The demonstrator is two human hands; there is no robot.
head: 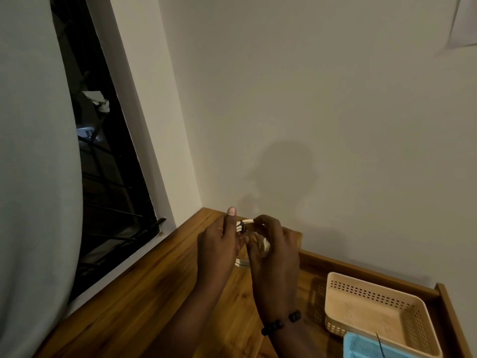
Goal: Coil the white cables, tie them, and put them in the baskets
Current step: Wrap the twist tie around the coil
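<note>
Tying the coiled white cable [254,241], held above the wooden table [160,285]: my left hand [219,241] is steadying it, thumb up; my right hand [273,251] is pinching the black tie [242,226]. Next I'm cinching, then dropping it into the beige basket [379,316].

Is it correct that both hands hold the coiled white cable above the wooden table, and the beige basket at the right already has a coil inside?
Not quite. In the head view the beige basket holds no coil. The rest stands: the left hand and right hand hold the coiled white cable above the wooden table.
</note>
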